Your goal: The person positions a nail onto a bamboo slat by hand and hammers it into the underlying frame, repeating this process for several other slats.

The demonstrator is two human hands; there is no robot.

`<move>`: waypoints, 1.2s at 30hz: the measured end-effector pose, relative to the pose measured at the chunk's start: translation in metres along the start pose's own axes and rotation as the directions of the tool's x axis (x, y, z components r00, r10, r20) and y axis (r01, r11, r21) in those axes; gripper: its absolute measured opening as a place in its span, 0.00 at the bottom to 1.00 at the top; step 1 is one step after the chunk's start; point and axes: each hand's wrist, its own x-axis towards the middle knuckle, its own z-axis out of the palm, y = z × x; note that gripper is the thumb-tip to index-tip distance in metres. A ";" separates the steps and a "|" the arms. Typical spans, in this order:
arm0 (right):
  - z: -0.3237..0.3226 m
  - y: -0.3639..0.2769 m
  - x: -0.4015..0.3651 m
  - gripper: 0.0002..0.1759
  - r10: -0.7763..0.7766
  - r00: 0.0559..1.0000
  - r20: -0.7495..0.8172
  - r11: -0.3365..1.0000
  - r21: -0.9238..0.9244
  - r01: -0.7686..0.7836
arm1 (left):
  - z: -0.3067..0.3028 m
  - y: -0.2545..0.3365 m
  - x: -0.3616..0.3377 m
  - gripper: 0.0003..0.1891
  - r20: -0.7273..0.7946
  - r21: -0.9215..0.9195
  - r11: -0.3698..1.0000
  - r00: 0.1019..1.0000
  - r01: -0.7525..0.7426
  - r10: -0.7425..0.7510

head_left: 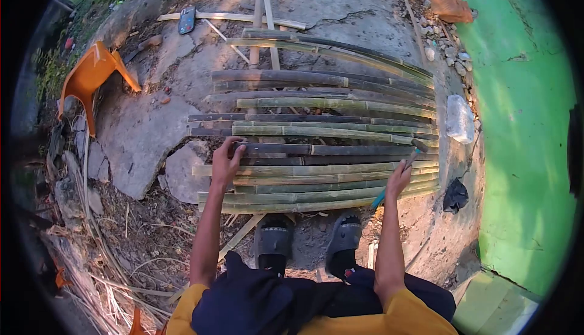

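Split bamboo strips (340,195), some green and some dark, lie side by side across the ground in front of me. My left hand (225,163) has its thumb and fingers closed at the left end of a dark bamboo strip (277,149). Over the right part of the strips, my right hand (398,180) grips a hammer (414,154) by its handle. The hammer has a dark head pointing up and away, and a teal handle end sticks out below my fist.
An orange plastic chair (91,76) stands at the left. Beyond the strips, a phone (187,20) rests near a thin wooden stick (243,17). To the right are a clear plastic-wrapped bundle (460,120), a black bag (455,196) and a green surface (517,122).
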 end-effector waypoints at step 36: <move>0.152 -0.214 -0.194 0.20 -0.396 0.574 0.717 0.913 0.372 0.167 | 0.008 -0.004 -0.004 0.08 -0.087 0.008 0.988 0.984 -0.156 0.156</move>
